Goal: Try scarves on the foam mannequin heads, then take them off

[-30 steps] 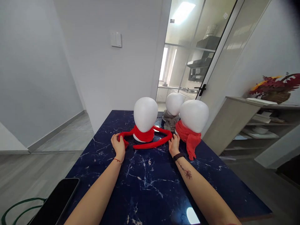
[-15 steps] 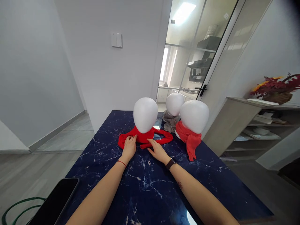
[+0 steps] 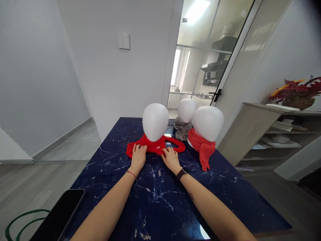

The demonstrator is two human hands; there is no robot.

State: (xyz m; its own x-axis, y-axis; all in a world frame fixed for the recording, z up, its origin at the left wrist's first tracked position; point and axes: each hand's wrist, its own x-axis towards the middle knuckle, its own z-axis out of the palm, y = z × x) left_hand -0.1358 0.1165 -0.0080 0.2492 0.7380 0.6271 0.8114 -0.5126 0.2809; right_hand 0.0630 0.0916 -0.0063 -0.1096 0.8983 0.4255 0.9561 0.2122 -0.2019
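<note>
A white foam head (image 3: 155, 121) stands on the dark blue marble table (image 3: 160, 194), with a red scarf (image 3: 152, 148) looped round its base. My left hand (image 3: 138, 157) rests on the scarf's left part, fingers curled onto the cloth. My right hand (image 3: 171, 158) touches the scarf's front just right of the head, fingers bent onto it. Both hands lie close together in front of the head. A loop of the scarf (image 3: 180, 146) still lies out to the right.
A second white head with a red scarf (image 3: 207, 129) stands to the right, a third with a grey scarf (image 3: 185, 117) behind. A black phone (image 3: 60, 216) lies at the table's near left corner. A shelf with a flower basket (image 3: 296, 97) is at the right.
My hands have come in from the scarf's two far ends to the front of the head, drawing the scarf's ends together there. Over the last half second they shifted slightly closer to the head.
</note>
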